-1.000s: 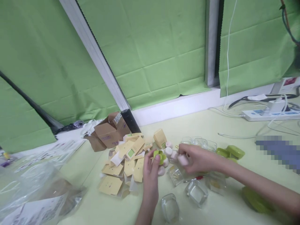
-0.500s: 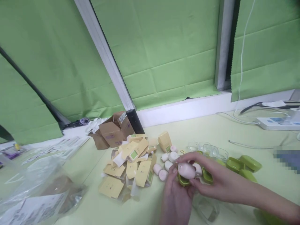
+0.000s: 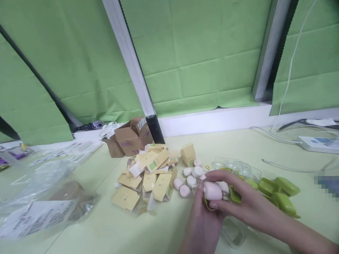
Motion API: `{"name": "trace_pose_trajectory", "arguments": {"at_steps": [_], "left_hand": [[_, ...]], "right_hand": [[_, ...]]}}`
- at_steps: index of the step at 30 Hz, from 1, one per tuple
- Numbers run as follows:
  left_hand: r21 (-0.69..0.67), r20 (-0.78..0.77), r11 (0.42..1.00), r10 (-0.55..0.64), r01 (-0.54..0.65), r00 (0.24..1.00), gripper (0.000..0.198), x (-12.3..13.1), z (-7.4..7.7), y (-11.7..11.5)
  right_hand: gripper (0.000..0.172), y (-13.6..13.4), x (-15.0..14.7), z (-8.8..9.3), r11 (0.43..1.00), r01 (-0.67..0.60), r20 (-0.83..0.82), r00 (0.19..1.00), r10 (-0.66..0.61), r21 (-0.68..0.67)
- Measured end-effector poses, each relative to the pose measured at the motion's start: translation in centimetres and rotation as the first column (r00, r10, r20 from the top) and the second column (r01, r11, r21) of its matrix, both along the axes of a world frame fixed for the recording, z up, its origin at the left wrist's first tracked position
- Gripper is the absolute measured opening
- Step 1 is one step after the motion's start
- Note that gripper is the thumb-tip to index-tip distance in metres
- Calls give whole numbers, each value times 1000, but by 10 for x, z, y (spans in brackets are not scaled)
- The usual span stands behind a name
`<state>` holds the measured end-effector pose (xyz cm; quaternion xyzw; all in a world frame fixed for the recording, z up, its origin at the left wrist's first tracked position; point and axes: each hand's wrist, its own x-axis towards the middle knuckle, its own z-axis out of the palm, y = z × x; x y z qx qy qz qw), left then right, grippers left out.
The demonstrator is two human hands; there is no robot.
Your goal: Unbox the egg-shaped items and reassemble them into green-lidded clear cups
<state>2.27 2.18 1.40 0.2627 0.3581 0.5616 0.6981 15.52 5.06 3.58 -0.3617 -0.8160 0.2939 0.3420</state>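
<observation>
A smooth pale pink capsule-shaped piece (image 3: 213, 191) with a small nub at its left end is pinched between the thumb and fingers of my right hand (image 3: 242, 195). Below it, my left hand (image 3: 205, 218) is closed around a small olive-green case (image 3: 209, 204), which is mostly hidden by fingers. The pink piece sits right over the case; whether they touch I cannot tell. Just past my hands lies a cluster of similar pink and white pieces (image 3: 191, 181). Several open green cases (image 3: 284, 203) rest to the right. Under my right wrist is a clear plastic cover (image 3: 233, 233).
Flattened yellow cartons (image 3: 144, 180) are heaped left of my hands, with one upright yellow carton (image 3: 188, 154) behind. Farther back stand a brown cardboard box (image 3: 132, 137) and a black cylinder (image 3: 155, 128). Clear covers (image 3: 241, 169), a power strip (image 3: 317, 144) and a plastic bag (image 3: 47, 197) lie around.
The pink piece has turned in my right hand, so its nubbed end points more to the left. Both hands have shifted slightly right in the view as the camera moved.
</observation>
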Motion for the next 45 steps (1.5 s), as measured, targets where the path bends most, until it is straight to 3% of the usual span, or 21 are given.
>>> {"name": "trace_pose_trajectory", "arguments": {"at_steps": [2, 4, 7, 9, 12, 19, 26, 34, 38, 45], "left_hand": [[-61, 209, 995, -60, 74, 976, 39, 0, -2, -1], [-78, 358, 984, -122, 159, 926, 39, -2, -4, -1], [-56, 375, 978, -168, 203, 912, 41, -3, -5, -2], [-64, 389, 988, -104, 139, 915, 36, -1, -5, -1], [-87, 402, 995, -16, 55, 916, 32, 3, -7, 0], [-49, 404, 997, -28, 52, 914, 26, 3, -5, -6], [-84, 443, 994, -30, 75, 896, 23, 4, -4, -8], [-47, 437, 990, -101, 135, 894, 17, -3, -3, -10], [-15, 454, 991, -112, 133, 884, 14, -6, -1, -8], [-7, 400, 993, -102, 115, 911, 16, -6, -4, -9]], "right_hand": [[34, 1, 4, 4, 998, -22, 13, 1000, 22, 65], [34, 3, 7, 8, 979, -128, 63, 991, 119, 160], [41, 6, 10, 12, 943, -231, 134, 970, 204, 240], [44, 5, 9, 12, 932, -249, 161, 964, 212, 263], [45, 0, 3, 9, 915, -222, 170, 970, 173, 336], [41, -9, -4, 6, 864, -142, 118, 988, 96, 484], [38, -15, -12, 3, 893, -79, -6, 996, 92, 443], [42, -18, -9, 3, 911, -150, 110, 987, 116, 385], [38, -15, -6, 12, 939, -162, 72, 987, 147, 304], [35, -11, -8, 11, 938, -140, 52, 990, 131, 317]]}}
